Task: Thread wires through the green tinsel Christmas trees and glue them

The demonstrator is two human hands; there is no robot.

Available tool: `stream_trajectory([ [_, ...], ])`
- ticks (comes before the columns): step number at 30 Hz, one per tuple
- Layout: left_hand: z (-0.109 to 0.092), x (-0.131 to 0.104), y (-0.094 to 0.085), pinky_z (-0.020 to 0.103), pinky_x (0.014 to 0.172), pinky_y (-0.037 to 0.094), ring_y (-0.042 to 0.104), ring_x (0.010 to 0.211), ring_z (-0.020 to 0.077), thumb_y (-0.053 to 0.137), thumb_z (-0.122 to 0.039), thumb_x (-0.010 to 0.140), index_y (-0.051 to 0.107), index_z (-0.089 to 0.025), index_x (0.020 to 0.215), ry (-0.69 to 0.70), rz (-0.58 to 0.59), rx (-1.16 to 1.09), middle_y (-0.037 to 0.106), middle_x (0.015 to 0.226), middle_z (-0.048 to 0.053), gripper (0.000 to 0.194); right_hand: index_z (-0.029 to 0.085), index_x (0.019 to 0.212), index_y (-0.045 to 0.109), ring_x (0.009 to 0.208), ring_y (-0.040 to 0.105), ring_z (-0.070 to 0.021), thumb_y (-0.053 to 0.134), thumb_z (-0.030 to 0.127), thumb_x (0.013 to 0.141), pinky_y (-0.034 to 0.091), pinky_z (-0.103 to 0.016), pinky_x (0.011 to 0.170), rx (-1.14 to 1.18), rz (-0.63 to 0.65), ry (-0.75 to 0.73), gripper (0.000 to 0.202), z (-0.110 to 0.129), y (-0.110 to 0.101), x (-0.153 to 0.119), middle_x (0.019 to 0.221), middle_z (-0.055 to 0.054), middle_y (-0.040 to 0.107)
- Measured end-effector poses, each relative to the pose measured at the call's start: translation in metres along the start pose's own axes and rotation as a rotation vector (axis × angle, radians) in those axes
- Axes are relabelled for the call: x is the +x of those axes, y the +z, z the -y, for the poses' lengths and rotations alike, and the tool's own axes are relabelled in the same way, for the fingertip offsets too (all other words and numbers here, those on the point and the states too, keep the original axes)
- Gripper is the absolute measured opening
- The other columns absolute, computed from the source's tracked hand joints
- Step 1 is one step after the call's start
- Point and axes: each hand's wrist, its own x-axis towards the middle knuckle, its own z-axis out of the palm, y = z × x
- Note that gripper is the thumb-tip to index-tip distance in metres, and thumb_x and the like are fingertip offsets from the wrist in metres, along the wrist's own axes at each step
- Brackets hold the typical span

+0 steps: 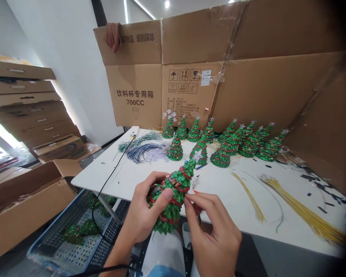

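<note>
A small green Christmas tree ornament (180, 181), wound with red garland and topped by a pale star, leans tilted in front of the table edge. My left hand (150, 204) is wrapped round its lower body, thumb across the front. On the right side of the tree, my right hand (212, 225) pinches with thumb and forefinger against the branches; whatever lies between those fingertips is too small to make out. Just behind the tree, a thin craft knife or pen-like tool (196, 181) lies on the white table (103, 169).
Several finished-looking trees (175, 149) stand along the back. Blue wires (141, 152), yellow wires (302, 207) and black bits (323, 184) lie on the table. A black cable (115, 169) hangs over its left edge. Below left are a blue basket (46, 240) and an open carton (31, 204).
</note>
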Motion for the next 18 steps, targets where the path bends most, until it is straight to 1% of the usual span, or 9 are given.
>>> stream_trajectory([
  [3,-0.002,-0.001,-0.001,0.031,0.104,0.05,0.071,0.118,0.026,0.067,-0.051,0.11,0.075,-0.027,0.128,0.019,0.017,0.009,0.079,0.13,0.003,0.031,0.022,0.112,0.073,0.094,0.074,-0.0147,0.069,0.004,0.106,0.058,-0.026,0.088,-0.067,-0.002,-0.074,0.019,0.001,0.002,-0.002,0.102,-0.003,0.074],
  [6,-0.002,-0.001,0.0,0.032,0.103,0.05,0.07,0.117,0.0265,0.068,-0.051,0.11,0.074,-0.026,0.127,0.022,0.009,0.011,0.078,0.126,0.004,0.031,0.021,0.113,0.07,0.095,0.072,-0.015,0.065,0.005,0.108,0.056,-0.025,0.083,-0.076,0.008,-0.068,0.017,0.0,0.008,-0.003,0.103,-0.004,0.072],
  [9,-0.001,0.001,0.002,0.033,0.104,0.049,0.07,0.118,0.0268,0.067,-0.051,0.11,0.074,-0.025,0.125,0.007,-0.015,0.006,0.078,0.129,0.005,0.031,0.022,0.111,0.066,0.093,0.068,-0.0154,0.061,0.008,0.111,0.053,-0.025,0.078,-0.058,0.014,-0.018,0.015,-0.002,0.015,-0.003,0.1,-0.003,0.067],
  [12,0.001,0.002,0.003,0.033,0.103,0.05,0.07,0.116,0.0256,0.067,-0.051,0.11,0.074,-0.025,0.124,-0.01,-0.035,-0.006,0.079,0.131,0.005,0.031,0.023,0.108,0.062,0.089,0.063,-0.0154,0.057,0.01,0.112,0.051,-0.026,0.079,-0.014,0.032,0.026,0.015,-0.003,0.019,-0.003,0.097,-0.002,0.062],
  [15,0.002,0.002,0.003,0.033,0.099,0.05,0.071,0.114,0.0248,0.067,-0.052,0.111,0.074,-0.025,0.126,-0.022,-0.047,-0.016,0.079,0.128,0.005,0.032,0.025,0.105,0.06,0.089,0.061,-0.0159,0.053,0.013,0.114,0.049,-0.028,0.079,0.053,0.03,0.076,0.016,-0.001,0.019,-0.004,0.097,0.0,0.06],
  [18,0.002,0.002,0.003,0.033,0.097,0.051,0.071,0.112,0.0245,0.066,-0.053,0.111,0.074,-0.024,0.125,-0.024,-0.058,-0.015,0.079,0.125,0.005,0.033,0.027,0.105,0.059,0.087,0.058,-0.0167,0.052,0.02,0.116,0.047,-0.029,0.08,0.154,0.043,0.18,0.015,0.003,0.016,-0.008,0.096,0.001,0.058],
])
